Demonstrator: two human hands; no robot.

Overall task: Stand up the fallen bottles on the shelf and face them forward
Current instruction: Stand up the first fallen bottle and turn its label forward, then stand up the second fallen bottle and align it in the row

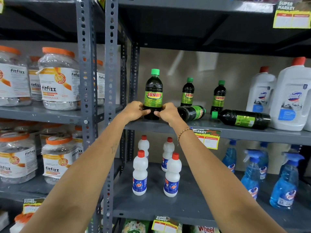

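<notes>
A dark Sunny bottle with a green cap stands upright at the left front of the grey shelf, its label facing me. My left hand and my right hand grip its base from either side. Two more Sunny bottles stand upright further back, one at middle and one to its right. Two others lie on their sides: one just right of my right hand with its base toward me, the other with its green cap pointing left.
Large white Domex jugs stand at the shelf's right end. Perforated steel uprights border the left. Fitfizz jars fill the neighbouring rack. Below are white Rin bottles and blue spray bottles. A price tag hangs on the shelf edge.
</notes>
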